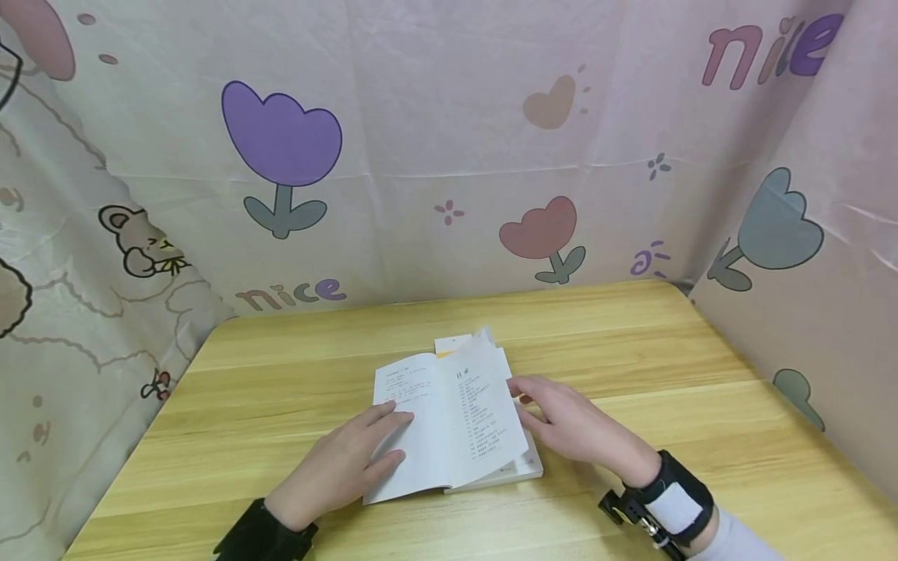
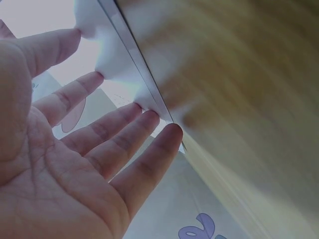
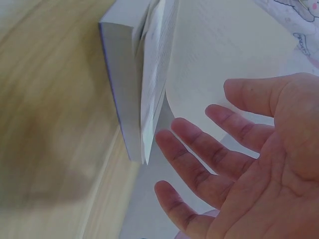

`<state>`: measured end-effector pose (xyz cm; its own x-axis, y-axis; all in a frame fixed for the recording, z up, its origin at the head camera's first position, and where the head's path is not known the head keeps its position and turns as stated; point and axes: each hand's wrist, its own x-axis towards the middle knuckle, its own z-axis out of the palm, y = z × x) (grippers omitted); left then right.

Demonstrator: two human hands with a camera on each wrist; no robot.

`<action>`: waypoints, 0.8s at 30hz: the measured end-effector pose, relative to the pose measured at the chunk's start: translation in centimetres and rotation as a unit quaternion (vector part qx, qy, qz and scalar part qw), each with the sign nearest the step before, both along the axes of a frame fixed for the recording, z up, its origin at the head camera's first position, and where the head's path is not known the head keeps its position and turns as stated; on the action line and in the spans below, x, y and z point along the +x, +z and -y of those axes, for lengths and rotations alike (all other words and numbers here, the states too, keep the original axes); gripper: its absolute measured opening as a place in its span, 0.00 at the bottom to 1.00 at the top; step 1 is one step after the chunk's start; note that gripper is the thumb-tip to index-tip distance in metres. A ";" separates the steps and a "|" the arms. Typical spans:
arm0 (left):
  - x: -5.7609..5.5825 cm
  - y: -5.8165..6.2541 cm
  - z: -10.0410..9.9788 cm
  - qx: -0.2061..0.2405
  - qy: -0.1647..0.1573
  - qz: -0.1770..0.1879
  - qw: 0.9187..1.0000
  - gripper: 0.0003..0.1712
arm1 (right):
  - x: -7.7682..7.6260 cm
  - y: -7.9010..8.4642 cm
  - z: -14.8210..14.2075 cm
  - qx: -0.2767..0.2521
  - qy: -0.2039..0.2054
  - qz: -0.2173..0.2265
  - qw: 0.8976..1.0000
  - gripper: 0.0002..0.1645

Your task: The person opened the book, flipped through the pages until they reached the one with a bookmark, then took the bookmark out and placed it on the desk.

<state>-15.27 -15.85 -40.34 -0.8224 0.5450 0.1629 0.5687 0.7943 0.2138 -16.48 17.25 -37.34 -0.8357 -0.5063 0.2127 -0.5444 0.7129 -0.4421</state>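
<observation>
An open paperback book (image 1: 421,421) lies on the table, with printed text on both facing pages. One right-hand page (image 1: 484,413) stands lifted off the thicker block of pages (image 3: 122,74) beneath it. My left hand (image 1: 351,463) rests on the left page with fingers spread, and in the left wrist view its fingertips touch the paper. At the book's right side is my right hand (image 1: 568,421), its fingertips by the raised page's edge. The right wrist view shows those fingers loosely bent, with nothing pinched between them.
The book is on a light wood-grain table (image 1: 295,374). A small white piece with a yellow edge (image 1: 452,343) sticks out behind the book's top. Printed fabric (image 1: 421,117) with flowers and hearts hangs behind the table and along both sides.
</observation>
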 end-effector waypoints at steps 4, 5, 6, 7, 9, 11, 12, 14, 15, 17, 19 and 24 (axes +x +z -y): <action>0.0 0.1 0.1 0.000 0.000 -0.001 1.000 0.28 | -0.4 0.1 0.5 0.006 0.011 0.000 1.000 0.20; 0.0 0.1 0.1 0.000 0.000 0.000 1.000 0.28 | -0.5 0.1 0.6 0.006 0.016 -0.002 1.000 0.19; 0.1 0.1 0.1 -0.001 0.001 0.000 1.000 0.28 | -0.7 0.1 0.8 0.007 0.020 -0.003 1.000 0.17; 0.1 0.1 0.1 -0.002 0.002 0.000 1.000 0.28 | -0.8 0.1 0.9 0.006 0.025 -0.006 1.000 0.16; 0.1 0.1 0.1 -0.004 0.002 0.000 1.000 0.28 | -1.0 0.0 1.3 0.004 0.034 -0.009 0.999 0.14; 0.1 0.1 0.1 -0.004 0.002 0.000 1.000 0.28 | -1.1 0.0 1.6 0.004 0.041 -0.013 0.999 0.14; 0.1 0.1 0.1 -0.003 0.002 0.000 1.000 0.28 | -1.1 0.0 1.7 0.004 0.043 -0.014 0.999 0.14; 0.1 0.1 0.1 -0.001 0.002 0.001 1.000 0.28 | -1.1 0.0 2.0 0.007 0.047 -0.015 0.999 0.15; 0.1 0.1 0.1 0.000 0.002 0.001 1.000 0.28 | -1.1 0.0 2.1 0.008 0.049 -0.015 0.999 0.15; 0.1 0.1 0.2 0.001 0.001 0.001 1.000 0.28 | -1.1 0.1 2.4 0.010 0.051 -0.015 0.999 0.15; 0.0 0.0 0.2 0.001 0.001 0.000 1.000 0.27 | -1.1 0.2 2.7 0.016 0.055 -0.018 0.998 0.15; 0.0 0.0 0.2 -0.002 0.001 -0.001 1.000 0.27 | -1.2 0.5 3.3 0.027 0.058 -0.019 0.998 0.20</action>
